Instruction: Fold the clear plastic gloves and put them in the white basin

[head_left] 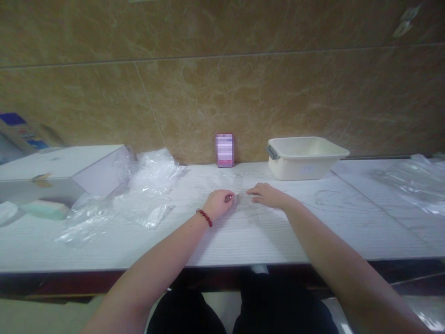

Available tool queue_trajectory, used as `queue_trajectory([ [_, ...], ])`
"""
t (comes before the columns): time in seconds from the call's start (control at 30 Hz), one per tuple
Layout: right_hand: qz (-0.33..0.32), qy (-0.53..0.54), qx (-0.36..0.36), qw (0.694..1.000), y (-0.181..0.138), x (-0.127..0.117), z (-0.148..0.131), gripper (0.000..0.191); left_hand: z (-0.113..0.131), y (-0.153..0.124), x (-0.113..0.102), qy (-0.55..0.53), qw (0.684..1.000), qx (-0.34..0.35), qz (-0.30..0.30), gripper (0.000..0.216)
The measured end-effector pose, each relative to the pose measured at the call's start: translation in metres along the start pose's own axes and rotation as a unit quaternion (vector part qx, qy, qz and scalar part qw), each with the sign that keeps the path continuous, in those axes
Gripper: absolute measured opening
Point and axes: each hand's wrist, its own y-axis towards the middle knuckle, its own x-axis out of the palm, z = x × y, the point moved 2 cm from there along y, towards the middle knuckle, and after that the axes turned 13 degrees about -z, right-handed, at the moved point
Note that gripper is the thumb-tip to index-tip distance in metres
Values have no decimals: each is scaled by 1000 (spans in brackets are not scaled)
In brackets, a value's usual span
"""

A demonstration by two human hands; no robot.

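Both hands rest on the white table [243, 241]: left hand [218, 204] pinches a small clear item [235, 198] (blurred); right hand [267, 195] lies flat, fingers loosely extended, gripping nothing.

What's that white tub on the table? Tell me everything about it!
The tub is a cream-white rectangular basin that looks like plastic, with a wide flared rim and a grey handle on its left end. It stands upright on the white table, pushed back near the brown wall. Nothing shows above its rim, and the bottom inside is hidden. It sits beyond the right hand, and no hand touches it. A small pink box stands to its left, apart from it.
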Motion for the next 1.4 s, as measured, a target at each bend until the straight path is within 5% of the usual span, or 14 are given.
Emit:
queue_trajectory([
  [1.0, -34, 29, 2, 999, -2, 4, 1, 46, -27, -2, -8, 91, 995, -28, -39, 28],
  [1.13, -35, 33, -5, 999, -3, 3, 1, 47, -63, -9, -29, 95, 979, -180, 6, 34],
  [1.27, -29, 36, -10, 999, -4, 1, -2, 48, -105, -22, -46, 101, 920, -376, 43, 45],
  [1.4, -17, 42, -14, 999, -4, 2, -2, 47, -119, -25, -45, 102, 913, -396, 3, 45],
])
